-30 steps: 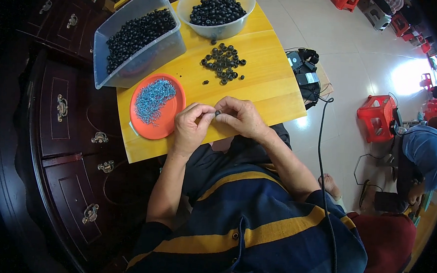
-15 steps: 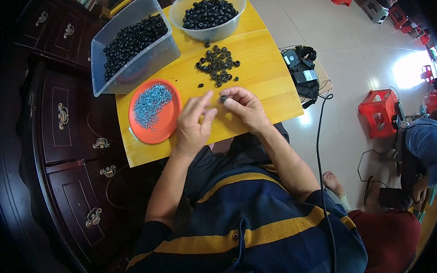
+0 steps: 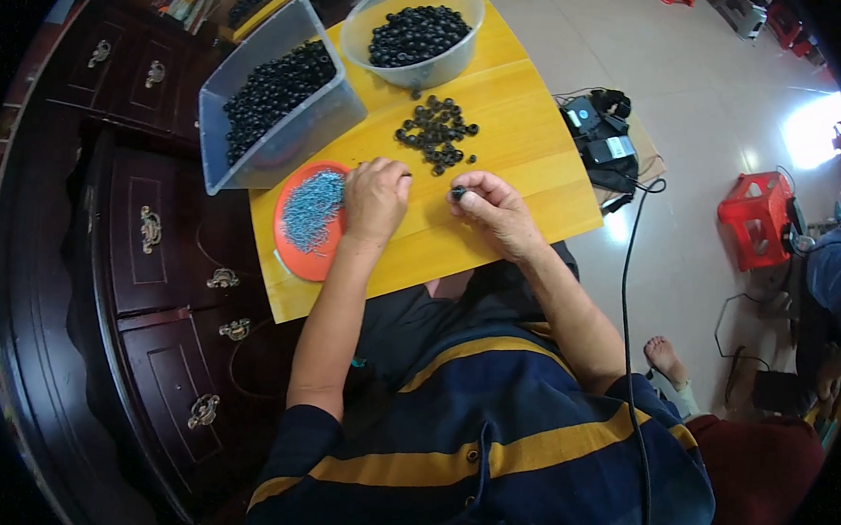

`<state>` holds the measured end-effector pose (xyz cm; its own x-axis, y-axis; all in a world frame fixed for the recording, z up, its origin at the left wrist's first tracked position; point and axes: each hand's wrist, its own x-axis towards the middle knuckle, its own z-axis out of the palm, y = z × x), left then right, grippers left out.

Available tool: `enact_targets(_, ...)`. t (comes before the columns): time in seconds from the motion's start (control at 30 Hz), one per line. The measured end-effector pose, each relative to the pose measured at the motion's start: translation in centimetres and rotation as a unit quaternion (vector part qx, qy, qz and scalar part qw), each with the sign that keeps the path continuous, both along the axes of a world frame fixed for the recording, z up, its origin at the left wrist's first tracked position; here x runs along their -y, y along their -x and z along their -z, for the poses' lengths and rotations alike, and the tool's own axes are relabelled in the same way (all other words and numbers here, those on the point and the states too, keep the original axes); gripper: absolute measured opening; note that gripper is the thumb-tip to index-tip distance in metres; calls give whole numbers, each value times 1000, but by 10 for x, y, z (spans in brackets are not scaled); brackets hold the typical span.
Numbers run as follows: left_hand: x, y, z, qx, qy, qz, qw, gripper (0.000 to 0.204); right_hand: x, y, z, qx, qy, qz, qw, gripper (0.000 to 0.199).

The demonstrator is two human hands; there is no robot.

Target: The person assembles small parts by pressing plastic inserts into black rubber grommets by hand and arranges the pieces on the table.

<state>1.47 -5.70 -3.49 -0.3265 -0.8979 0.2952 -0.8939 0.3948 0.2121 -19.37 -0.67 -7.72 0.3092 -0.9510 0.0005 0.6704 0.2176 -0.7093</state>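
Observation:
My right hand (image 3: 501,216) is raised over the yellow table's near part, thumb and fingers pinching a small round black knob-like piece (image 3: 458,193). Beside the orange plate (image 3: 312,268), my left hand (image 3: 376,201) is turned back-up with its fingers bent down and close together. Its fingertips are mostly hidden; a small dark bit shows at their right side. The plate holds a heap of thin bluish metal pieces (image 3: 311,209), like small screws. Beyond my hands, a loose group of black ring-like pieces (image 3: 437,130) lies on the table.
A rectangular clear bin (image 3: 299,128) and a round clear tub (image 3: 445,66), both filled with black pieces, stand at the table's far side. Dark drawers (image 3: 172,383) flank the left. Right of the table are black electronic devices (image 3: 603,139), a cable (image 3: 619,282) and a red stool (image 3: 755,223).
My left hand has moved left, away from the right hand, to the plate's edge, and its fingers have bent down. The right hand still pinches the black piece. The whole view has shifted slightly.

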Motion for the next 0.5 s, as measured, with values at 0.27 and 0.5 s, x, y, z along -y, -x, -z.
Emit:
enact_targets(0.27, -37, 14, -21, -388, -231, -13, 892, 9, 0, 2, -1, 42, 0, -31, 999, 18)
enact_targets(0.5, -49, 24, -24, -435, -213, -3, 875, 14, 0, -3, -1, -3, 21, -31, 999, 20)
